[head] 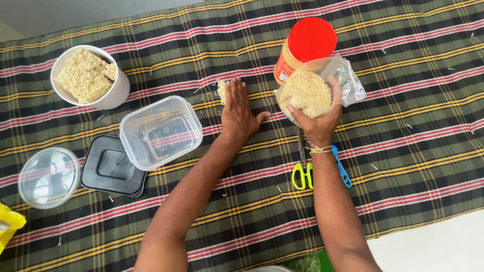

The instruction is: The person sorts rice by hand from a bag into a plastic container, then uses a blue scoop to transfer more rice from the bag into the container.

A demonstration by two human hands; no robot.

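Our right hand (318, 120) grips a clear plastic bag of dry instant noodles (308, 92), lifted just in front of a red-lidded jar (305, 46) that stands on the striped cloth (413, 126). Our left hand (237, 112) lies flat and released, palm down on the cloth, its fingertips touching a small heap of noodle crumbs (221, 91). We judge that we are gathering spilled bits while the bag is held ready; the next move would call for sweeping the crumbs together without scattering them. Scissors (304, 168) with yellow-green and blue handles lie under our right wrist, blades partly hidden. Further left sit an empty square clear container (160, 132), a black lid (112, 167), a round clear lid (49, 177) and a white tub of noodle blocks (89, 76). A yellow packet (7, 225) is cut off at the edge, and whether the bag is torn open we cannot tell.
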